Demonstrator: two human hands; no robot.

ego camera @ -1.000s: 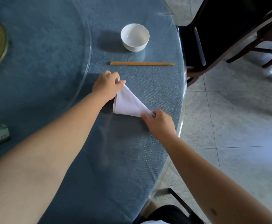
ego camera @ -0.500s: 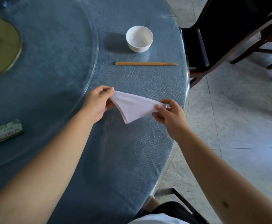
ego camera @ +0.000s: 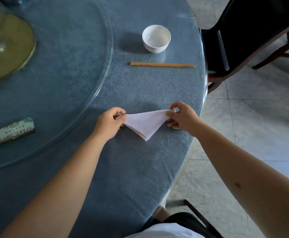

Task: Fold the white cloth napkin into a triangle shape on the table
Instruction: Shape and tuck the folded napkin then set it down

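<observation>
The white cloth napkin (ego camera: 144, 123) is folded into a layered triangle, its long edge stretched between my hands and its point hanging toward me just over the blue table (ego camera: 123, 169). My left hand (ego camera: 110, 123) pinches the left corner between thumb and fingers. My right hand (ego camera: 181, 117) pinches the right corner, held slightly higher. Whether the lower point touches the table I cannot tell.
A white bowl (ego camera: 156, 38) and a pair of wooden chopsticks (ego camera: 162, 64) lie beyond the napkin. A glass turntable (ego camera: 95, 90) covers the left, with a green packet (ego camera: 9, 132) on it. The table edge and a dark chair (ego camera: 243, 40) are to the right.
The napkin was pressed flat on the table a second ago. Both hands lifted it by two corners and pulled it out taut into a triangle with its point down.
</observation>
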